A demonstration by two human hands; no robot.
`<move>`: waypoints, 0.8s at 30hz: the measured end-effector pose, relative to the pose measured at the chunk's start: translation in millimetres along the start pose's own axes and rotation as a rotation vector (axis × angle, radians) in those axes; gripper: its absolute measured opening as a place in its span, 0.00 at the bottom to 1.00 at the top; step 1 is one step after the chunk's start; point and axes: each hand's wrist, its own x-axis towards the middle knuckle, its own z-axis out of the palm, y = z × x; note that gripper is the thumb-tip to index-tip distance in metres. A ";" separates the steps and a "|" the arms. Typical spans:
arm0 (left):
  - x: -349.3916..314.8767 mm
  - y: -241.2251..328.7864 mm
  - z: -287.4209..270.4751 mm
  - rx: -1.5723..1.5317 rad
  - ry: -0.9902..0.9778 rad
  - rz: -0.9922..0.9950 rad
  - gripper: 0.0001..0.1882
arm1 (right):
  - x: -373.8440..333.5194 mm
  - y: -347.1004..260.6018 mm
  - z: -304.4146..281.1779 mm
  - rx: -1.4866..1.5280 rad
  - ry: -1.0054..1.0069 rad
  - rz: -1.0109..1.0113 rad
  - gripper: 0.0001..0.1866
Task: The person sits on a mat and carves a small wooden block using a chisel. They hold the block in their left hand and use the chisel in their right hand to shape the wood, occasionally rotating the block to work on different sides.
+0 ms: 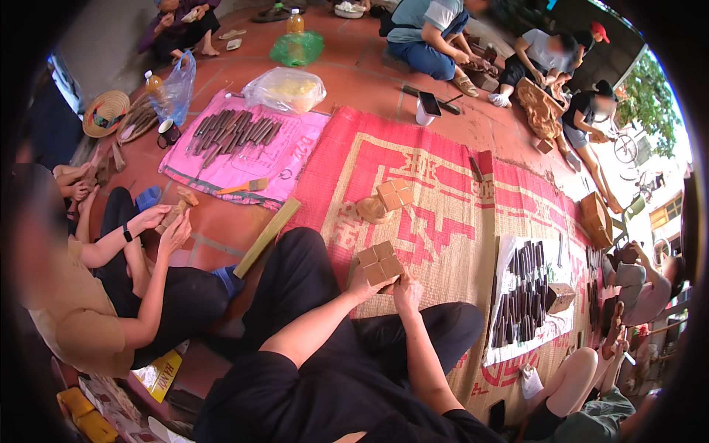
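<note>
Above my lap I hold a square wooden block with crossing grooves cut in its top. My left hand grips its left lower side. My right hand is closed at its right lower corner; whether a small tool is also in those fingers I cannot make out. Just beyond, on the red and tan woven mat, is a similar grooved block. It sits on or against a round pale wooden piece.
Dark carving tools lie on a pink sheet, and more tools on a white sheet at right. A brush and a long wooden strip are at left. Beside me a person holds a wood piece; others sit around.
</note>
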 end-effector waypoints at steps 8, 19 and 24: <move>2.4 -3.6 13.2 0.233 0.053 0.001 0.20 | 9.5 47.3 11.5 -0.294 -0.245 0.061 0.14; 6.0 -0.3 14.9 -0.008 0.119 -0.010 0.24 | 3.4 31.1 20.9 -0.180 -0.074 0.058 0.07; 6.4 8.9 7.1 -0.090 0.049 -0.088 0.22 | 12.4 41.6 12.1 -0.218 -0.136 0.034 0.07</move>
